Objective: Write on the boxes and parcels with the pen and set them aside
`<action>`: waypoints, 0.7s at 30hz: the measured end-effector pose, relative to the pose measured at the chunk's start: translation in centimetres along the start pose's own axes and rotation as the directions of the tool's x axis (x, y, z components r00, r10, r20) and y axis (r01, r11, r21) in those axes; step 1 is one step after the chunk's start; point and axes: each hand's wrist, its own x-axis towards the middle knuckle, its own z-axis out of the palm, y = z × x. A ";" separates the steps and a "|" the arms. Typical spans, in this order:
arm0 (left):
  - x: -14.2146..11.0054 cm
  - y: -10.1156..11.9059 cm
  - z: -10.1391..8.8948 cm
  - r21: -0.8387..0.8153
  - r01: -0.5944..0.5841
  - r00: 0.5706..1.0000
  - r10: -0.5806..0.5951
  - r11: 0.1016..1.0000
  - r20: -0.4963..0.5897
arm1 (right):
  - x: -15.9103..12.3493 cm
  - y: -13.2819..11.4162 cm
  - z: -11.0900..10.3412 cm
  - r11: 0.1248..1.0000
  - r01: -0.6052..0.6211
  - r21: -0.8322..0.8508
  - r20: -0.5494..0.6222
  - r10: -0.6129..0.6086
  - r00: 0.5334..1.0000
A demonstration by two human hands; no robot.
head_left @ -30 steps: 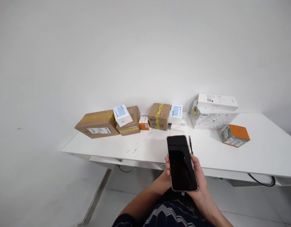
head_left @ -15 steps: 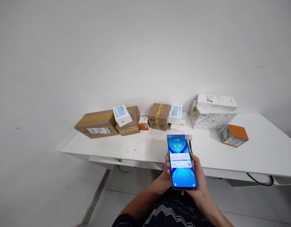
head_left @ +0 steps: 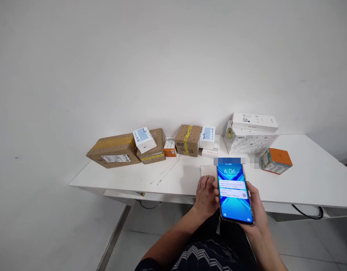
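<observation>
Propped upright in my right hand (head_left: 256, 201) is a lit smartphone (head_left: 234, 195) with a blue lock screen reading 6:06. Fingers of that hand wrap its right edge and lower back. My left hand (head_left: 206, 195) is just left of the phone, its fingers curled over the near part of a small white box (head_left: 207, 171). The phone and the fingers hide most of this box. Beyond the hands, a white-and-blue box (head_left: 207, 137) and a low white box (head_left: 209, 153) stand beside a taped brown carton (head_left: 188, 140).
On the white desk (head_left: 176, 180), brown cartons (head_left: 114, 152) sit at left, one under a white-and-blue box (head_left: 144, 139). A small orange box (head_left: 170, 147) is mid-row. At right are a larger white box (head_left: 249, 143), a long white box (head_left: 255, 122) and an orange-topped box (head_left: 276, 161).
My right hand has moved right with the phone. My left hand, earlier mostly behind the phone, now shows apart from it with the small white box. The view has shifted slightly.
</observation>
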 end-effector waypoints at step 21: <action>6.7 -2.8 -4.3 -0.070 0.234 0.785 -0.146 0.970 0.602 | 8.1 -1.8 -13.2 -0.553 -0.464 -0.692 0.159 -0.745 0.648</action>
